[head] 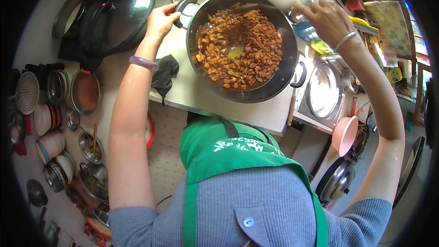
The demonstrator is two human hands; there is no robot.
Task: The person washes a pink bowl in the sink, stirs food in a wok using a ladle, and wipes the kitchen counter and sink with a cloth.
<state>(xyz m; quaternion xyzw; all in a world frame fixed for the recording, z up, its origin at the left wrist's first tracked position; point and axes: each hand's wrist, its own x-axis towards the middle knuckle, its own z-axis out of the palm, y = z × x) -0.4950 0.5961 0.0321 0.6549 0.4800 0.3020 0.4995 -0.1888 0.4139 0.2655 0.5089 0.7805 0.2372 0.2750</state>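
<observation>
A large black two-handled pan (274,91) stands on the pale counter before me. It holds browned, diced food (253,48) in dark oily sauce, with a couple of yellow-green leaf-like pieces (235,51) on top. My left hand (164,18) grips the pan's left black handle (186,7) between thumb and fingers. Beyond the right rim, my right hand (325,17) is curled around the end of a utensil (274,8). Motion blur hides its kind; it reaches over the far rim towards the food. The right handle (301,74) is free.
A large dark lid (127,10) lies left, and a dark cloth (165,75) hangs over the counter edge (205,109). On the right are a sink with a metal basin (324,89) and a pink bowl (344,135). Stacked bowls (51,145) and pans crowd the far left.
</observation>
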